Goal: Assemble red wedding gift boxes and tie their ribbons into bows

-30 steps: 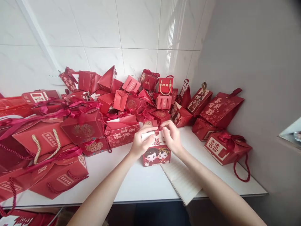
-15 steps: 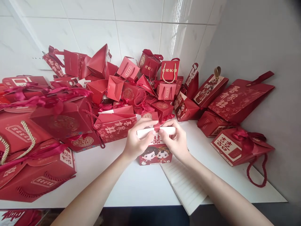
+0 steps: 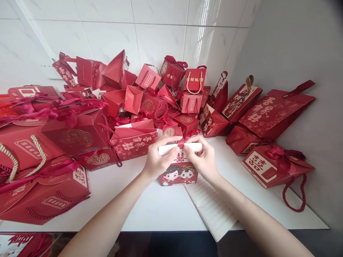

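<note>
Upright on the white table, a red gift box (image 3: pixel 179 175) shows a cartoon couple and a dark double-character print on its front. My left hand (image 3: pixel 160 157) grips the left end of its white top edge, thumb in front and fingers behind. On the right end, my right hand (image 3: pixel 201 156) pinches the same edge in the same way. A dark red ribbon strap (image 3: pixel 180 142) wraps over the middle of that edge, between my two thumbs. My fingers hide the upper sides of the box.
Red gift boxes crowd the back and left, including one with gold rope handles (image 3: pixel 21 142). Several more, among them a white-labelled box (image 3: pixel 259 167), stand at right. A lined notebook (image 3: pixel 214 210) lies partly under my right forearm, overhanging the table's (image 3: pixel 150 217) front edge.
The whole view has shifted slightly to the right and up. Both hands keep their hold on the box's top edge, with the thumbs still beside the ribbon strap.
</note>
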`<state>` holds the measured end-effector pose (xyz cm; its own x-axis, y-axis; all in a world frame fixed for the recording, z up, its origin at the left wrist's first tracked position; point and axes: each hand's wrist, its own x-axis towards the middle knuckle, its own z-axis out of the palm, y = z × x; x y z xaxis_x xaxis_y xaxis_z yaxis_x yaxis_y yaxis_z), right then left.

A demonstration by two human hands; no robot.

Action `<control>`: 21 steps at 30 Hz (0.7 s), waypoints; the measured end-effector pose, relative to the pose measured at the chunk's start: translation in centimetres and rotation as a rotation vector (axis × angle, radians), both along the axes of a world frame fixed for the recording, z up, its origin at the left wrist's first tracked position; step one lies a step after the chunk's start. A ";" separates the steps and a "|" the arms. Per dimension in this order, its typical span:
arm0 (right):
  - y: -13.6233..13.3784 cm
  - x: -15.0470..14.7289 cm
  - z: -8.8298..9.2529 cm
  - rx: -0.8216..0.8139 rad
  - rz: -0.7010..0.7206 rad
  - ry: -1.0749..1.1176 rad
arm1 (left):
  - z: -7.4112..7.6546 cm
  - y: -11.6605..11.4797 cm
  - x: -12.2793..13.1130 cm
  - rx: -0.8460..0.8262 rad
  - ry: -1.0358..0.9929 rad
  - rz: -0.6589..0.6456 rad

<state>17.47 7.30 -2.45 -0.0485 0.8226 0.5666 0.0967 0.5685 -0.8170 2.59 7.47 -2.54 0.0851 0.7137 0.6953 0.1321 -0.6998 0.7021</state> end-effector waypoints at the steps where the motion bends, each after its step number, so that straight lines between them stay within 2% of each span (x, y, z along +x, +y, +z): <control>1: 0.0 0.0 0.0 -0.009 0.007 0.002 | 0.0 0.0 0.0 -0.001 -0.003 0.001; 9: 0.1 0.2 -0.1 -0.050 0.021 -0.002 | 0.1 -0.2 0.0 -0.051 0.001 0.040; 15: 0.0 0.1 0.0 -0.035 0.019 -0.002 | 0.0 0.0 0.0 -0.094 -0.080 -0.009; 21: 0.0 0.2 -0.1 -0.016 0.030 0.011 | 0.2 -0.1 0.0 -0.137 -0.030 -0.003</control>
